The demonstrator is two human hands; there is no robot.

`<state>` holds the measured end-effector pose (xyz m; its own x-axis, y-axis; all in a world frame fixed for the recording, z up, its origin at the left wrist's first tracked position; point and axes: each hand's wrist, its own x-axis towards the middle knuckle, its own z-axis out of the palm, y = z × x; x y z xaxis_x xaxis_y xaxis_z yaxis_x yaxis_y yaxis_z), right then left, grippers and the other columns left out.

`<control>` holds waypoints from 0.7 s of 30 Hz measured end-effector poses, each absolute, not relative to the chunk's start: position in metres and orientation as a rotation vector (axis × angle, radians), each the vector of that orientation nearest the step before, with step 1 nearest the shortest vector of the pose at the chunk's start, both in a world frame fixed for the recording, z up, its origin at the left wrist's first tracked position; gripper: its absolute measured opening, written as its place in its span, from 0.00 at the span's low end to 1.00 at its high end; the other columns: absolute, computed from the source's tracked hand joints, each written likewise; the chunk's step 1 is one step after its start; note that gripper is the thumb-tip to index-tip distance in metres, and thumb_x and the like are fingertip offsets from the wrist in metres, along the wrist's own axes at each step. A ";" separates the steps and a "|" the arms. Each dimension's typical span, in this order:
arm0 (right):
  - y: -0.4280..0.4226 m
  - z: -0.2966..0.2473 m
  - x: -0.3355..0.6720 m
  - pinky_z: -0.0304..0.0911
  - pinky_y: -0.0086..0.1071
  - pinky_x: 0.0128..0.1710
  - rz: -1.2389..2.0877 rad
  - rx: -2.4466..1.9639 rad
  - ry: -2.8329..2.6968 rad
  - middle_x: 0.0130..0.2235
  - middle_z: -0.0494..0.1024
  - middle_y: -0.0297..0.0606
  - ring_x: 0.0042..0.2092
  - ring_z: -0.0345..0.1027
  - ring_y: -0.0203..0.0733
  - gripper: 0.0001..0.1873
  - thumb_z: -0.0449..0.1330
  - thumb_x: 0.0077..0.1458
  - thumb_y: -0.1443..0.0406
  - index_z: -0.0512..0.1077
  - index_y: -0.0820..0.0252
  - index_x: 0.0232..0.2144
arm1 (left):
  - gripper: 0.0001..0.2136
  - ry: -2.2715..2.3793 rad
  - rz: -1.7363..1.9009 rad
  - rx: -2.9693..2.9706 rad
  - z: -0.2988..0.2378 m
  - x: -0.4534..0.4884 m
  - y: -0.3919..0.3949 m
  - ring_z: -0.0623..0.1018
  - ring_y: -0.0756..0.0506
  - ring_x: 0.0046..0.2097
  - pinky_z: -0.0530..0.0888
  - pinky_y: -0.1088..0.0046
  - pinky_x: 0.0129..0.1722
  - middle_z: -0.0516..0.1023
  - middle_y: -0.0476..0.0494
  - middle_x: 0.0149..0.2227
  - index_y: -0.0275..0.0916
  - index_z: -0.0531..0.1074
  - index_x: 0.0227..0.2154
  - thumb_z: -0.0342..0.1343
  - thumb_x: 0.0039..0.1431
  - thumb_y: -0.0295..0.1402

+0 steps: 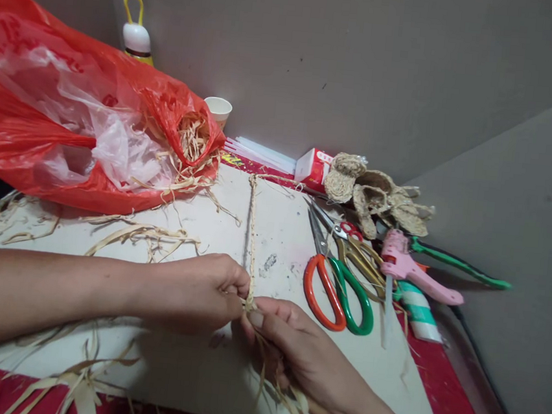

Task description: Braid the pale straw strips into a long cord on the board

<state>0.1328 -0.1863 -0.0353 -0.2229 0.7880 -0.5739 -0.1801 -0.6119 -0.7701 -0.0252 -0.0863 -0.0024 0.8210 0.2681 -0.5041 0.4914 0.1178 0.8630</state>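
A braided straw cord (253,231) runs from the back of the white board (283,234) toward me, down to my two hands. My left hand (212,292) is closed, pinching the near end of the braid between thumb and fingers. Close against it, my right hand (288,335) pinches the loose straw strands at the same spot. Those loose strands (260,368) hang below my fingers toward the board's front edge. The exact crossing of the strands is partly hidden by my fingertips.
A red plastic bag (86,195) with straw lies left, near loose straw (141,236). Scissors with red and green handles (324,296), a pink glue gun (407,265) and woven straw pieces (370,190) lie right. A paper cup (218,108) and bottle (136,39) stand behind.
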 end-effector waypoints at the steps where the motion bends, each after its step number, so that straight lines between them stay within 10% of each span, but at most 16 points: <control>1: -0.186 -0.035 0.133 0.39 0.18 0.10 1.900 -1.378 -0.759 0.11 0.59 0.23 0.12 0.45 0.24 0.19 0.62 0.50 0.53 0.68 0.63 0.21 | 0.07 0.652 -0.179 1.536 -0.002 -0.026 -0.086 0.58 0.54 0.18 0.53 0.79 0.17 0.63 0.54 0.16 0.37 0.70 0.27 0.47 0.51 0.32; 21: -0.187 -0.035 0.134 0.40 0.18 0.09 1.945 -1.371 -0.729 0.11 0.59 0.23 0.11 0.45 0.23 0.19 0.62 0.50 0.53 0.67 0.63 0.21 | 0.11 0.622 -0.185 1.518 -0.011 -0.026 -0.086 0.55 0.53 0.20 0.52 0.78 0.17 0.56 0.55 0.18 0.39 0.62 0.22 0.44 0.55 0.37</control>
